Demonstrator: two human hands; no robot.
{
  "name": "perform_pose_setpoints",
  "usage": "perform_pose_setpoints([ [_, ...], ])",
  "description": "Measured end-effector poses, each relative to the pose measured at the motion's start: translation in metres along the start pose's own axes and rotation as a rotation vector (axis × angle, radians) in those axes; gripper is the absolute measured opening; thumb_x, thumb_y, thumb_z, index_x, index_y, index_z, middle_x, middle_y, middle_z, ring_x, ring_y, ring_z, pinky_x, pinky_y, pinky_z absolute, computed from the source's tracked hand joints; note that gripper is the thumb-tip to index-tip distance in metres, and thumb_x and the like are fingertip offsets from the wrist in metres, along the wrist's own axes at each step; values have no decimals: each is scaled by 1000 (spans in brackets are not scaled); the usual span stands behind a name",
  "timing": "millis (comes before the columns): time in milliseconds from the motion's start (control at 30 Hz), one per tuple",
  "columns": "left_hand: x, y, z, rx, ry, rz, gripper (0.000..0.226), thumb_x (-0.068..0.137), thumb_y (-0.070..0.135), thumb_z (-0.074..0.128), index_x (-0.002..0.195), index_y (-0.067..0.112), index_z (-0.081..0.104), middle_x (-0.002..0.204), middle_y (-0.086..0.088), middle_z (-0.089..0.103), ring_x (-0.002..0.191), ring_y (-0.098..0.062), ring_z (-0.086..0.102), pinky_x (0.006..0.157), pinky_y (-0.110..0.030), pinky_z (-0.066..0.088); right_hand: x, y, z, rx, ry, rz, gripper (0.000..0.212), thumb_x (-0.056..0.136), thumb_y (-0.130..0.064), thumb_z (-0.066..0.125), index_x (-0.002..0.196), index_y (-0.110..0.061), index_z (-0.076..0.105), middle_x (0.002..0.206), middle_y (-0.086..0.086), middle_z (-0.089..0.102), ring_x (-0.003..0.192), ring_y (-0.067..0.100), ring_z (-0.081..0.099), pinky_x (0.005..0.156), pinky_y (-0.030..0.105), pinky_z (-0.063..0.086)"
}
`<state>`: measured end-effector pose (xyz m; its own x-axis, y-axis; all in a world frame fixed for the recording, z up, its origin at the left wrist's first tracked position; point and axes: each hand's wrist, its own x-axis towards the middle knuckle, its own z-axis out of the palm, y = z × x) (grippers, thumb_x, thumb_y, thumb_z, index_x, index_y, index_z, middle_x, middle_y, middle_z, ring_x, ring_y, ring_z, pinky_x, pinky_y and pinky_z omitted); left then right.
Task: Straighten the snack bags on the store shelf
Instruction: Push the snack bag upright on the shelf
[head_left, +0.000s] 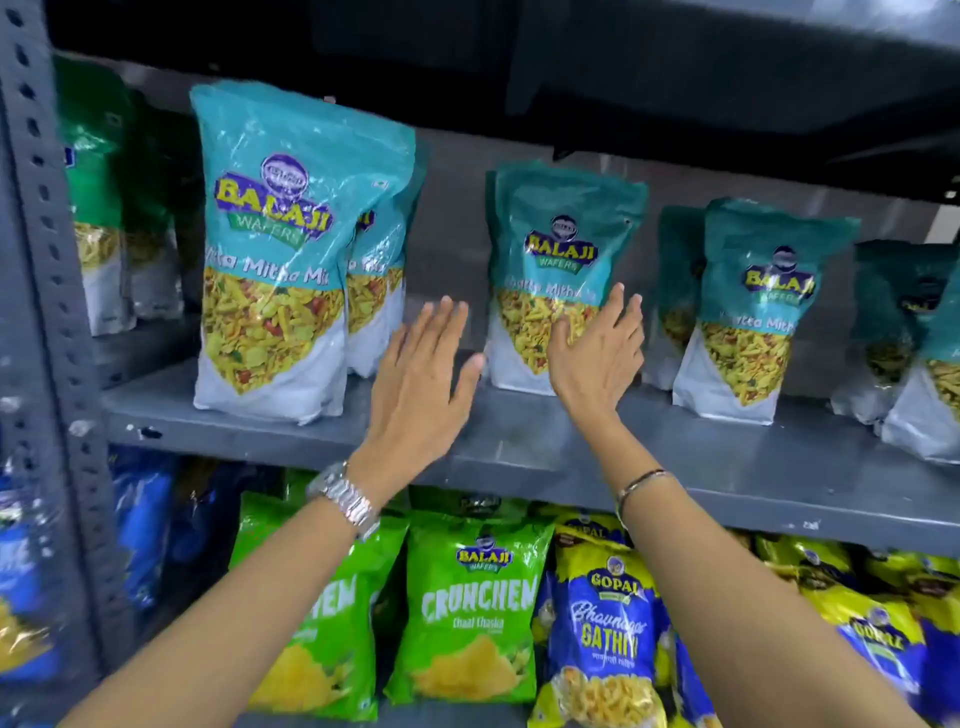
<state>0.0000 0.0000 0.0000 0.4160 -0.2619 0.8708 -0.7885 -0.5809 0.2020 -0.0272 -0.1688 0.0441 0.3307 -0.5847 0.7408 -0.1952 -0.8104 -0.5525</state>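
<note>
Teal Balaji snack bags stand upright in rows on a grey metal shelf (519, 441). The left teal bag (275, 249) is nearest the front edge, the middle teal bag (561, 260) sits further back, and a right teal bag (753, 312) stands beside it. My left hand (421, 379) is flat with fingers apart in the gap between the left and middle bags, holding nothing. My right hand (597, 353) is also spread, in front of the middle bag's lower right part; whether it touches the bag is unclear.
Green bags (104, 208) stand at the far left behind a perforated upright post (47, 312). More teal bags (914, 338) crowd the right end. The lower shelf holds green Crunchem bags (467, 613), blue Gopal bags (608, 639) and blue bags (140, 519). Another shelf hangs overhead.
</note>
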Motion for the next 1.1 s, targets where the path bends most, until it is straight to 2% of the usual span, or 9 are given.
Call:
perform_pose_setpoints([
  [67,-21,-6,-3,65,37,71,53,98,37,35,137,6,50,143,-13,47,134,-28,41,110,-44,29,0,-1,10,18,-57,61,74,91,-37,51,150,-7,19,157,19,19,141,36,25,109,49,29],
  [167,-53,-20,5,167,74,169,46,97,35,38,121,7,65,129,-12,61,122,-28,54,106,-45,33,3,0,29,58,-136,144,83,87,-40,58,150,-6,16,156,19,18,141,37,24,108,51,31],
  [300,-63,-32,5,227,171,241,42,97,36,42,100,9,75,104,-5,73,101,-24,67,93,-42,40,1,-5,53,68,-204,207,100,82,-44,66,151,-5,5,157,21,12,143,37,18,109,53,30],
  [367,-67,-35,7,227,210,277,47,100,38,37,94,11,75,97,-1,75,94,-21,69,83,-37,46,0,-8,60,72,-220,227,105,80,-45,68,151,-3,3,157,22,11,144,37,17,110,54,29],
  [433,-67,-36,8,224,229,293,54,103,41,30,94,13,76,96,0,75,91,-19,69,76,-34,49,2,-11,65,91,-216,251,107,79,-45,71,151,-2,3,157,23,11,144,38,18,110,55,30],
  [533,-67,-37,8,220,246,294,55,103,42,30,93,14,76,96,1,75,90,-17,70,74,-32,52,10,-12,66,104,-187,289,111,76,-44,75,150,-2,4,155,22,13,142,39,19,108,56,31],
  [733,-66,-37,8,236,263,296,52,102,41,33,91,14,76,94,0,75,88,-16,70,74,-32,53,17,-12,67,100,-212,313,120,70,-44,81,150,-3,2,153,20,17,140,39,23,107,55,33],
  [867,-67,-38,10,267,282,294,42,97,39,43,90,15,76,94,1,75,88,-15,70,75,-32,51,15,-13,70,71,-195,318,123,67,-43,83,150,-3,3,153,20,18,140,38,23,106,56,34],
  [1100,-68,-40,13,256,285,293,53,102,42,32,92,15,76,96,2,75,89,-15,70,79,-33,49,13,-14,68,84,-182,301,120,69,-41,83,150,-2,4,152,21,21,139,39,27,106,53,35],
])
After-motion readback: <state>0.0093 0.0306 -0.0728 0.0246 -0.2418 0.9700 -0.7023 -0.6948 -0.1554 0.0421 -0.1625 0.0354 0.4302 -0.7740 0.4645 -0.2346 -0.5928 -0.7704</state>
